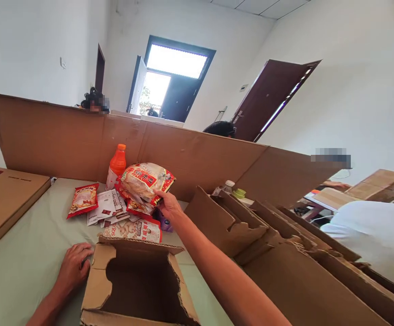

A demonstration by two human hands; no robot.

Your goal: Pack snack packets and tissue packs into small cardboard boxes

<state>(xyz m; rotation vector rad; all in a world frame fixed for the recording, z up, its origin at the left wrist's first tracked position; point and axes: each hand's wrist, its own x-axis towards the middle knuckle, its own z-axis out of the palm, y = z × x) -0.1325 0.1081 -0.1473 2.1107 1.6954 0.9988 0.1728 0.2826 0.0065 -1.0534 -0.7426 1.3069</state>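
My right hand reaches forward over the table and grips the lower edge of a red and clear snack bag, lifting it above a pile of packets. My left hand lies on the pale green table, fingers curled against the left flap of an open cardboard box in front of me. The box looks empty inside. Under the lifted bag lie a red packet, white sachets and a long pink-printed packet. An orange bottle stands behind them.
A tall cardboard wall runs across the back of the table, with people's heads behind it. Flattened cartons are stacked to the right, a flat box lies at the left. A person in white sits at the right.
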